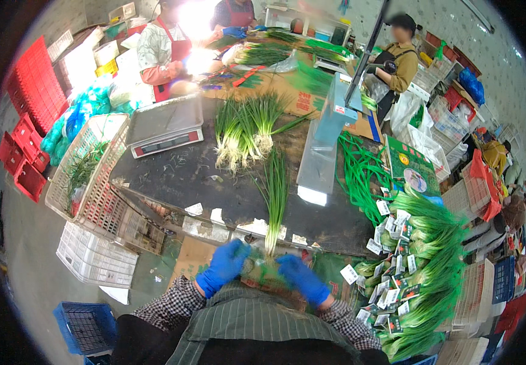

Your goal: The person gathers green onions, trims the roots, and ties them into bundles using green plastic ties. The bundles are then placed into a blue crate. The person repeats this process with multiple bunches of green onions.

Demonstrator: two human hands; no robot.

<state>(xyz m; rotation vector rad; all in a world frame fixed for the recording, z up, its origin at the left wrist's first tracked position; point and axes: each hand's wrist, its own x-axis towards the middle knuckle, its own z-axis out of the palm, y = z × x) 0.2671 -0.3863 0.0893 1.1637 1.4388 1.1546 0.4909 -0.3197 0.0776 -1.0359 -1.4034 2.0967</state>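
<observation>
My left hand (pixel 226 265), in a blue glove, is at the table's near edge, left of the root end of a few spring onions (pixel 275 205). My right hand (pixel 303 279), also gloved in blue, is just right of those roots. The spring onions lie with green tops pointing away and white ends over the edge. Both hands are somewhat blurred; whether the fingers touch the roots or hold anything is unclear. Beyond lies a loose pile of spring onions (pixel 249 123) with roots towards me. A blue-grey device with a metal plate (pixel 320 159) stands at the right of the dark table (pixel 176 182).
A digital scale (pixel 167 121) sits at the table's left, beside a white plastic basket (pixel 87 169). Green ties (pixel 363 173) and tagged spring onion bunches (pixel 427 264) are on the right. Co-workers (pixel 167 54) (pixel 397 64) stand across the table. A blue crate (pixel 85 326) is on the floor.
</observation>
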